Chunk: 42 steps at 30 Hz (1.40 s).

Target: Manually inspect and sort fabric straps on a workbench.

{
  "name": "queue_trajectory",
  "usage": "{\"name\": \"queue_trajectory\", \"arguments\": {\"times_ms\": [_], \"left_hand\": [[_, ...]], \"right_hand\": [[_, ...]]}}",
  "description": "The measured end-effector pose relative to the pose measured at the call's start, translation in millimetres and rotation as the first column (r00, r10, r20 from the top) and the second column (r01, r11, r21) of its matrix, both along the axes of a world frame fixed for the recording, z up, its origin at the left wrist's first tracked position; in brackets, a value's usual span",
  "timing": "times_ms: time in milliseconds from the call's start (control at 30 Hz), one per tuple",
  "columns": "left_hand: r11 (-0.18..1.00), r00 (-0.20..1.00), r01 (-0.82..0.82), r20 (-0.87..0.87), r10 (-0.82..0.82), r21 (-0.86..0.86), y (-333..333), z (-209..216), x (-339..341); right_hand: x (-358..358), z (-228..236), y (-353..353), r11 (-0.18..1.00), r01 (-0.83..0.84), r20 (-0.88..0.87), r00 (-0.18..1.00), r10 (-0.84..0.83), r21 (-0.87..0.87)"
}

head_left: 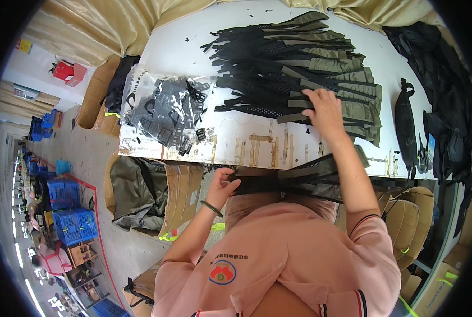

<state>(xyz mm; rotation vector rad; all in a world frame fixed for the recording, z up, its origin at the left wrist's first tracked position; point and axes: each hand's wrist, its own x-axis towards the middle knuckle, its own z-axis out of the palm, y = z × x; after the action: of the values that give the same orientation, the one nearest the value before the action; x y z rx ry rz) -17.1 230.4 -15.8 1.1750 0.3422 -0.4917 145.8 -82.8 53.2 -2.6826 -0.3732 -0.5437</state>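
A dense row of black-and-olive fabric straps point(278, 63), with mesh sections and thin black ends, lies overlapping on the white table. My right hand point(324, 108) rests on the olive ends at the row's near side, thumb and fingers apart on the fabric. Below the table's front edge, over my lap, my left hand point(222, 186) is closed round the narrow end of black strap pieces point(262, 185). Their olive ends extend right, under my right forearm. How many pieces it holds cannot be made out.
A clear plastic bag point(164, 108) of black buckles sits at the table's left. On the right lie a long black padded piece point(404, 127) and dark fabric point(437, 79). An open cardboard box point(185, 193) with olive fabric stands below left; other boxes point(413, 222) stand below right.
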Motion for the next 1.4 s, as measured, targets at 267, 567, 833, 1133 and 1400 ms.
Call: {"name": "queue_trajectory", "arguments": {"times_ms": [267,567,833,1133,1400], "left_hand": [[0.948,0.938,0.300,0.149,-0.313,0.105,-42.3,24.5,70.6],[0.654,0.978,0.031,0.160,0.138,-0.756,-54.9,-9.4,130.5],[0.965,0.951,-0.203,0.203,0.234,-0.164,-37.6,-1.8,89.7],[0.942,0.900,-0.307,0.362,0.241,0.137,-27.7,-1.9,78.2],[0.961,0.900,-0.245,0.400,0.175,0.129,-27.5,4.6,69.8]], "right_hand": [[-8.5,7.7,-14.4,0.989,-0.139,0.126,0.982,0.144,-0.047],[-71.2,25.0,-35.5,0.966,-0.246,-0.181,0.949,0.257,0.084],[-88.2,-44.7,-55.0,0.990,-0.138,-0.082,0.987,0.135,-0.029],[-80.5,-7.3,30.6,0.915,-0.259,-0.164,0.933,0.320,0.310],[-54.4,-56.6,90.0,0.653,-0.241,-0.362,0.672,0.646,0.718]]}}
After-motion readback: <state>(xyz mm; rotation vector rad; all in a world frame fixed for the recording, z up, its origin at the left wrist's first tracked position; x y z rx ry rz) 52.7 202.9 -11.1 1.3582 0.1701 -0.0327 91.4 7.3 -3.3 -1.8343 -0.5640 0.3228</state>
